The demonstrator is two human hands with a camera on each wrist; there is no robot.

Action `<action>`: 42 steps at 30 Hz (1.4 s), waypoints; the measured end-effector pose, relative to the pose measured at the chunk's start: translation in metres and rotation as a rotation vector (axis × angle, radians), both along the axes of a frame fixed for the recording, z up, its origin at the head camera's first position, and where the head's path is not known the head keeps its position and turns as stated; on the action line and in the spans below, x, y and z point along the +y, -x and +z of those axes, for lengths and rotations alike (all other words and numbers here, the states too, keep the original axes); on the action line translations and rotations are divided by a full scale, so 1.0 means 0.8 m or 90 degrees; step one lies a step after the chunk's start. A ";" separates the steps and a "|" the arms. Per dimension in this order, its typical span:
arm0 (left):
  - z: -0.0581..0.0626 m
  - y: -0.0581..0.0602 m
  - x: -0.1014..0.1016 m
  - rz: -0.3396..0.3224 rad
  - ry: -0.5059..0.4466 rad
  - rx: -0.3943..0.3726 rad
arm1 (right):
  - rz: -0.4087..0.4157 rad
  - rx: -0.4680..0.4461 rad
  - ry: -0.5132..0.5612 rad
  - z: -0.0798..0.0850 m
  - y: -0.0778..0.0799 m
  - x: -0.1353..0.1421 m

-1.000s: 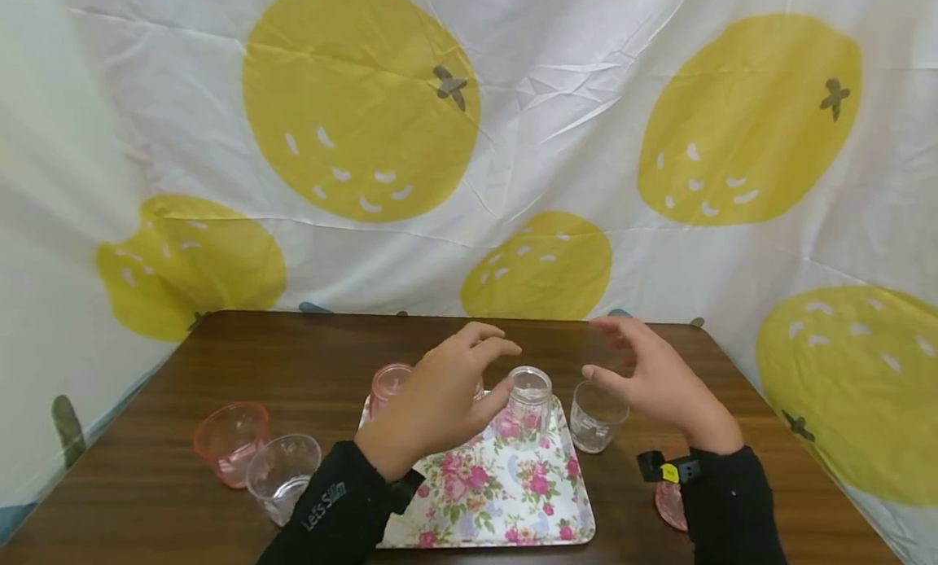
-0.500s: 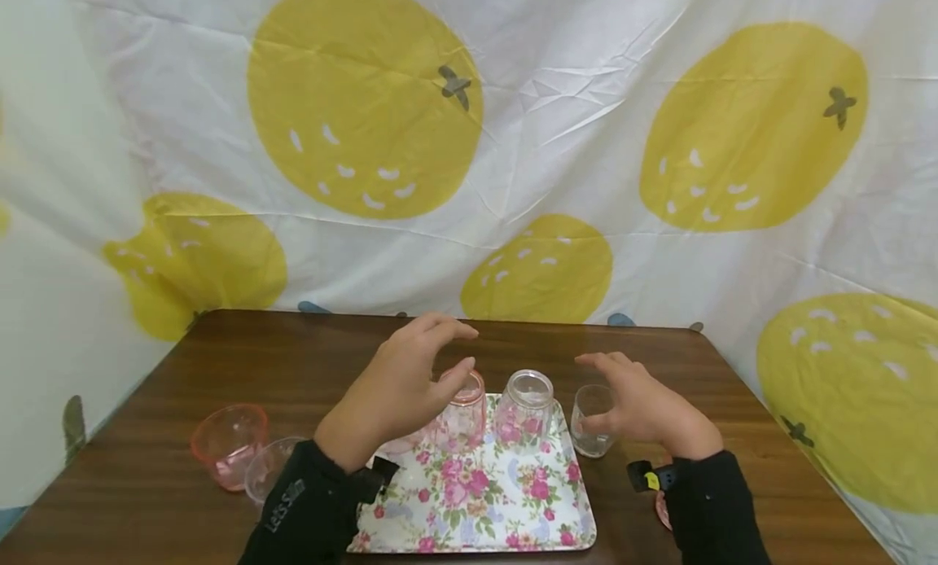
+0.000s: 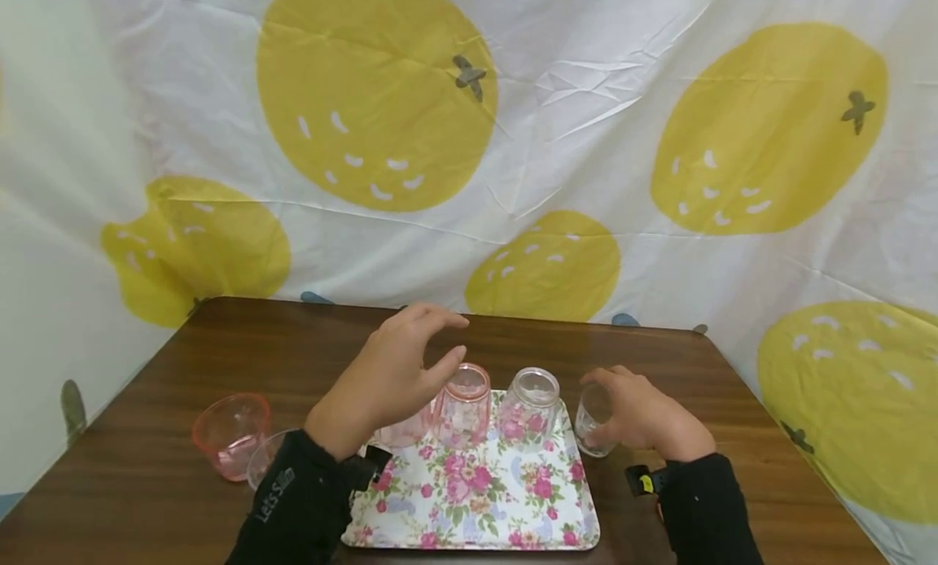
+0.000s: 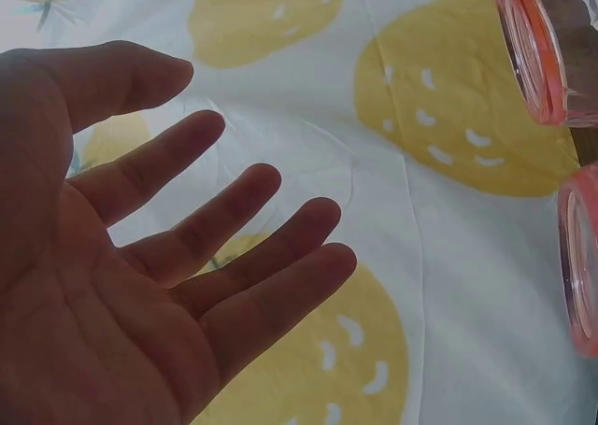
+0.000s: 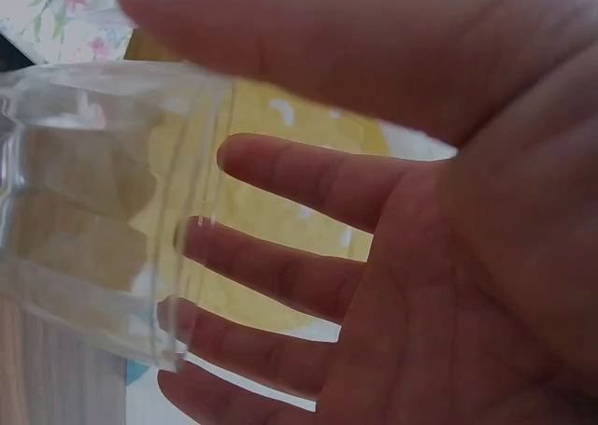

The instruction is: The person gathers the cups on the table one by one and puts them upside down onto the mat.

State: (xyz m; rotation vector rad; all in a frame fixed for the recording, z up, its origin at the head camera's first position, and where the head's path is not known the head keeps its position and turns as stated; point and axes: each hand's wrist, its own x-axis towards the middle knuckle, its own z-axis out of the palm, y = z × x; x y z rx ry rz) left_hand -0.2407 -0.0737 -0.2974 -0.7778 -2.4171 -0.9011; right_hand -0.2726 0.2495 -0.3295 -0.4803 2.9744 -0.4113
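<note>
Work looks part done: three upturned glasses [image 3: 464, 414] stand on the tray [image 3: 469, 540]; others [image 3: 233, 443] on the tabletop [image 3: 124, 500] seem left. The right grip [image 3: 641, 414] is spread around a clear glass [image 3: 590, 422] beside the tray, contact unclear; the left grip [image 3: 387, 376] is empty, fingers parted.

Left of my right hand [image 3: 646, 413], an upright transparent tumbler [image 3: 589, 413] and then an inverted transparent tumbler [image 3: 529, 408] obstruct; the near half of the white rose-printed tray [image 3: 472, 504] permits passage.

Clear cup [image 3: 261, 461] partly behind left sleeve [image 3: 296, 500], glass [image 3: 592, 412] beside tray [image 3: 469, 532] partly behind right hand [image 3: 645, 414]
</note>
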 end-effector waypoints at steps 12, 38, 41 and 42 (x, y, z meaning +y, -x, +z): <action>0.005 0.010 -0.003 -0.019 -0.003 -0.033 | 0.014 0.000 -0.017 0.004 0.004 -0.001; 0.000 0.010 -0.004 -0.023 0.004 -0.060 | 0.016 0.152 0.043 0.062 -0.039 0.006; -0.002 0.008 -0.004 -0.025 0.003 -0.064 | 0.010 0.173 0.050 0.068 -0.046 0.007; -0.002 0.008 -0.004 -0.028 0.002 -0.066 | 0.009 0.182 0.053 0.069 -0.048 0.007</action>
